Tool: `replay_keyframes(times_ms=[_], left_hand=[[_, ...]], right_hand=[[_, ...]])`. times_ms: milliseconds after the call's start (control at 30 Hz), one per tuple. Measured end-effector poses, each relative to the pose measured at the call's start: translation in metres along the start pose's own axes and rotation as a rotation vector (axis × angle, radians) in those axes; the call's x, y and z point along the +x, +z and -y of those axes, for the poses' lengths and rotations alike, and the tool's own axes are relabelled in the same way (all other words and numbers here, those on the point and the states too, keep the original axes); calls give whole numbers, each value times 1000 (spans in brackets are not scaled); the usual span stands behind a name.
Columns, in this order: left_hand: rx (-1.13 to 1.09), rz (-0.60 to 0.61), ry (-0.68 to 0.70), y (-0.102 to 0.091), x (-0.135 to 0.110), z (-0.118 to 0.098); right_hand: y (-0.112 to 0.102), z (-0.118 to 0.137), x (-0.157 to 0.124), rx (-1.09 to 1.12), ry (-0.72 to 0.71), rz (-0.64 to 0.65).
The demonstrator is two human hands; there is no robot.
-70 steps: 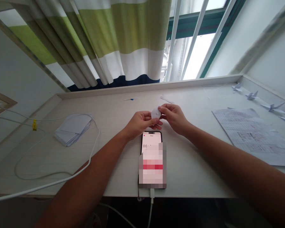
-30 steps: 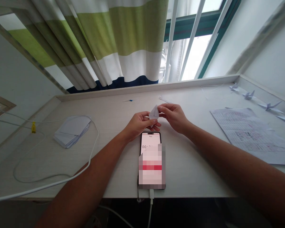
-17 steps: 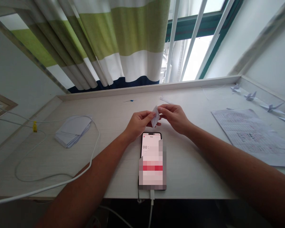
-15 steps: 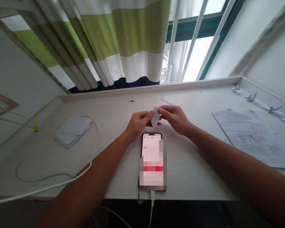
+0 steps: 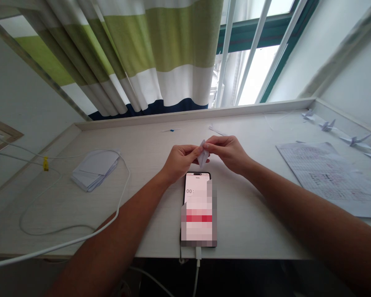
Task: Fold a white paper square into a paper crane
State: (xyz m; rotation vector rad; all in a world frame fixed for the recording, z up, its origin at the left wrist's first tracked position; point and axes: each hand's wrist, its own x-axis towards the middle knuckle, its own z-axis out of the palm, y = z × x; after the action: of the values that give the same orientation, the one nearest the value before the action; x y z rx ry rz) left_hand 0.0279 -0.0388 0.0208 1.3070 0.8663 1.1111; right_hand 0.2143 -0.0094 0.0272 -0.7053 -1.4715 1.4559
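Note:
A small piece of folded white paper (image 5: 203, 157), pointed at its lower end, is held upright between both hands above the desk. My left hand (image 5: 181, 162) pinches its left side, with the thumb on the front face. My right hand (image 5: 228, 151) grips the upper right edge between thumb and index finger; its other fingers are partly hidden behind the paper. Just below the hands lies a phone (image 5: 198, 210), its lit screen partly blurred and a white cable (image 5: 198, 258) plugged into its near end.
A stack of white paper sheets (image 5: 95, 169) lies at the left, with a looping white cable (image 5: 123, 198) over it. On the right are printed sheets (image 5: 324, 177) and several folded paper cranes (image 5: 355, 140) along the desk's edge. A small blue item (image 5: 172, 130) lies farther back.
My right thumb and fingers have shifted slightly lower and closer over the paper's upper edge. The folded paper has turned a little. Both hands keep their hold.

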Motion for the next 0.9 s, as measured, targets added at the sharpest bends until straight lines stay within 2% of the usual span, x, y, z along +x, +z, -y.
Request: replay_keyframes(times_ms=[367,667,900], left_hand=[[27,24,-8,2,-1,-8],[42,16,-12,1,-1,-7],[76,32,33,-2,-1,-3]], right_hand=[[-2,1,1,28,54,-5],[0,-1,-1,-25,-15,-6],[3,3,-2,-132,-60,-68]])
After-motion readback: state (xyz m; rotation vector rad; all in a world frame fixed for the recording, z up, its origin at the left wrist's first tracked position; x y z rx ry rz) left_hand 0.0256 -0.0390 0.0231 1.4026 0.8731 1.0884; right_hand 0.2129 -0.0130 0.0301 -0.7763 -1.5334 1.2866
